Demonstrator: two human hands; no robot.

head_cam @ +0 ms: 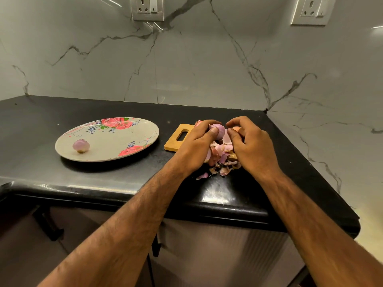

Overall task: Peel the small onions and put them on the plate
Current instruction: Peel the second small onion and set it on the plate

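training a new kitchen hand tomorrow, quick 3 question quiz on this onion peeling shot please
1. True or false: the floral plate holds three peeled onions.
2. The left hand has its grip on a small onion above: A the wooden cutting board, B the plate, C a sink.
3. Fill in: loose onion skins lie partly on the board and partly on the black ___.
Key: 1 false, one peeled onion lies there; 2 A; 3 counter.

both bare forearms reached in from the near edge toward the far right. the left hand (196, 146) gripped an onion (218, 129) between thumb and curled fingers. the right hand (253, 148) sat just beside it, fingers curled, thumb near the onion; its hold was unclear.
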